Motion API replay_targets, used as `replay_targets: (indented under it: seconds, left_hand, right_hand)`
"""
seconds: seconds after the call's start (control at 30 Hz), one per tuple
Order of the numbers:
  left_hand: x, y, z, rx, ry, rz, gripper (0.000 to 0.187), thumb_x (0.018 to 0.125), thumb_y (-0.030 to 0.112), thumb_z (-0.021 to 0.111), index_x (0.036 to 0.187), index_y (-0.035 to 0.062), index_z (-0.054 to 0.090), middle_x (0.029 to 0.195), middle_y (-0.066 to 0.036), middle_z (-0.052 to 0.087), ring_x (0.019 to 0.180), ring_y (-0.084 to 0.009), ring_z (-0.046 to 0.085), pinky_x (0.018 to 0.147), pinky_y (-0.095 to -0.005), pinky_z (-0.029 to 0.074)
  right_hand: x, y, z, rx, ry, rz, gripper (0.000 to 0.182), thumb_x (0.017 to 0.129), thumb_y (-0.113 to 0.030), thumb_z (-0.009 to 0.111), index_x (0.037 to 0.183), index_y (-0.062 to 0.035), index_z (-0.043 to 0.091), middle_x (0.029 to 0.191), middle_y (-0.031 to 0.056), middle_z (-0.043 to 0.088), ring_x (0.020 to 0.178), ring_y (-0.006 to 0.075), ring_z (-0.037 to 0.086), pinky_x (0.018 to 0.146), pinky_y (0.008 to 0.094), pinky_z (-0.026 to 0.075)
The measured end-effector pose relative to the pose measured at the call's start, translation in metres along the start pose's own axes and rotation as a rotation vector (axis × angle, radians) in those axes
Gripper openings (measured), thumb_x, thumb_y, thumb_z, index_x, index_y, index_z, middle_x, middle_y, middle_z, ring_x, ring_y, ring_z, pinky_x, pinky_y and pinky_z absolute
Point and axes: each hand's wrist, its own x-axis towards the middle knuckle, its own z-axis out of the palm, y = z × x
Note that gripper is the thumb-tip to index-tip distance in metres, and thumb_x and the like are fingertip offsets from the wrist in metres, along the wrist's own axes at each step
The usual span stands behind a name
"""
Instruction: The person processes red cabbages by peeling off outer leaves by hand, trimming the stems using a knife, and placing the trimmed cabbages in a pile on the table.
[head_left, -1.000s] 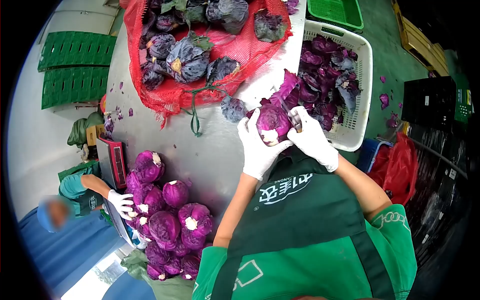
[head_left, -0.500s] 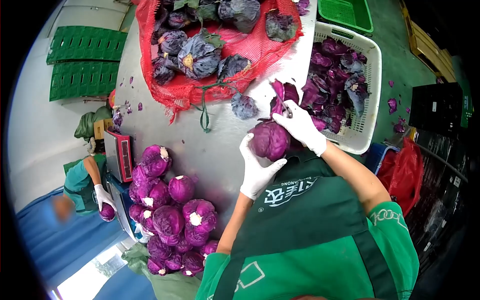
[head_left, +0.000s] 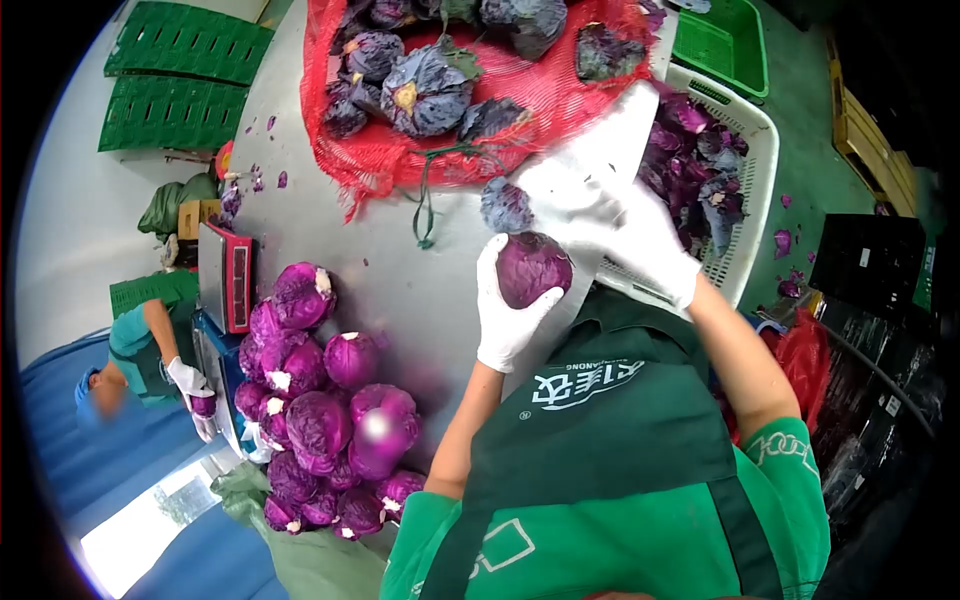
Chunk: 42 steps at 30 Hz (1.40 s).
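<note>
My left hand (head_left: 507,315), in a white glove, is closed around a peeled red cabbage (head_left: 537,270) above the metal table, thumb on its near side. To the right of it, my gloved right hand (head_left: 650,245) is smeared by motion at the near edge of the white crate (head_left: 765,165). Its fingers, and anything in them, cannot be made out. Loose purple leaves (head_left: 690,140) fill the crate. A bluish outer leaf (head_left: 507,205) lies on the table just beyond the held cabbage.
A red mesh bag (head_left: 400,165) with several untrimmed cabbages (head_left: 425,90) lies at the far side. Trimmed cabbages (head_left: 320,430) are piled at the left by a red scale (head_left: 238,285). A co-worker's gloved hand (head_left: 188,378) holds a cabbage. A green crate (head_left: 735,50) stands behind.
My right hand has come away from the cabbage toward the crate, and the loose leaf at it no longer shows there. My left hand keeps the cabbage. The co-worker's hands have shifted.
</note>
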Motion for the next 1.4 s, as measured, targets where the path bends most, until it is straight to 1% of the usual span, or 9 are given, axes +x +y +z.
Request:
replay_targets:
  seconds: [0.03,0.2,0.53,0.67,0.8,0.9,1.1,1.27,1.4]
  left_hand:
    - [0.008,-0.001,0.001,0.096,-0.026,0.115,0.095,0.066,0.020,0.090,0.142,0.0015,0.038,0.141,-0.016,0.043,0.129,-0.0300,0.048,0.111,-0.0406,0.038]
    - [0.039,-0.011,-0.006,0.174,-0.175,0.331,0.080,0.068,0.018,0.087,0.135,0.0035,0.047,0.125,-0.012,0.060,0.110,-0.0263,0.061,0.100,-0.0406,0.047]
    - [0.037,-0.017,-0.010,0.191,-0.437,0.219,0.085,0.068,0.026,0.086,0.140,0.0056,0.044,0.144,-0.019,0.043,0.137,-0.0376,0.038,0.115,-0.0461,0.030]
    - [0.036,-0.008,-0.007,0.236,-0.421,0.255,0.089,0.069,0.027,0.085,0.143,0.0049,0.041,0.146,-0.020,0.041,0.137,-0.0385,0.037,0.115,-0.0467,0.030]
    - [0.035,0.006,-0.002,0.286,-0.396,0.316,0.092,0.070,0.028,0.085,0.146,0.0043,0.039,0.148,-0.020,0.040,0.137,-0.0393,0.037,0.114,-0.0472,0.030]
    - [0.016,0.005,-0.001,0.146,-0.203,0.263,0.100,0.073,0.028,0.084,0.150,0.0004,0.027,0.149,-0.025,0.035,0.136,-0.0396,0.039,0.113,-0.0464,0.033]
    - [0.003,0.000,0.005,-0.479,-0.049,-0.471,0.076,0.086,0.014,0.074,0.147,0.0006,0.031,0.138,-0.014,0.048,0.126,-0.0250,0.051,0.108,-0.0384,0.042]
    - [-0.002,0.003,-0.003,-0.590,-0.080,-0.426,0.081,0.082,0.012,0.077,0.148,0.0011,0.031,0.139,-0.014,0.048,0.127,-0.0239,0.050,0.109,-0.0369,0.041]
    - [-0.003,-0.001,0.001,-0.021,-0.168,-0.042,0.101,0.070,0.014,0.085,0.150,-0.0018,0.025,0.147,-0.021,0.038,0.136,-0.0311,0.042,0.114,-0.0402,0.034]
  right_hand:
    - [-0.003,0.010,0.012,-0.327,-0.114,-0.157,0.076,0.077,-0.033,0.082,0.140,-0.0041,0.050,0.129,0.0178,0.057,0.119,0.0275,0.056,0.105,0.0386,0.043]
    - [0.001,0.030,0.018,0.024,-0.314,-0.102,0.074,0.079,-0.027,0.082,0.141,-0.0036,0.049,0.135,0.0164,0.055,0.123,0.0252,0.051,0.106,0.0377,0.039]
    - [0.003,0.041,0.008,-0.395,0.045,-0.070,0.019,0.090,-0.019,0.064,0.096,-0.0010,0.064,0.081,0.0183,0.065,0.070,0.0264,0.064,0.067,0.0376,0.051]
    - [0.002,0.030,0.005,-0.096,-0.082,0.049,0.042,0.089,-0.031,0.070,0.120,-0.0027,0.064,0.087,0.0118,0.065,0.079,0.0158,0.061,0.075,0.0305,0.050]
    - [-0.002,0.053,0.031,-0.082,-0.034,-0.149,0.042,0.090,-0.027,0.068,0.124,-0.0032,0.061,0.099,0.0200,0.068,0.081,0.0277,0.066,0.074,0.0363,0.052]
    - [-0.014,0.050,0.031,-0.157,-0.017,-0.199,0.038,0.091,-0.022,0.065,0.124,-0.0032,0.061,0.095,0.0220,0.067,0.076,0.0318,0.067,0.069,0.0387,0.052]
    - [-0.017,0.050,0.019,-0.316,0.069,-0.079,0.029,0.090,-0.015,0.062,0.116,-0.0008,0.064,0.093,0.0225,0.068,0.081,0.0366,0.069,0.073,0.0394,0.054]
    - [0.008,0.101,-0.052,-0.545,0.377,0.008,0.024,0.091,-0.018,0.062,0.109,-0.0017,0.064,0.097,0.0200,0.066,0.088,0.0344,0.067,0.078,0.0386,0.053]
    - [-0.003,0.053,-0.052,-0.519,0.404,-0.076,0.026,0.093,-0.026,0.063,0.105,-0.0029,0.067,0.097,0.0170,0.065,0.088,0.0338,0.064,0.079,0.0389,0.053]
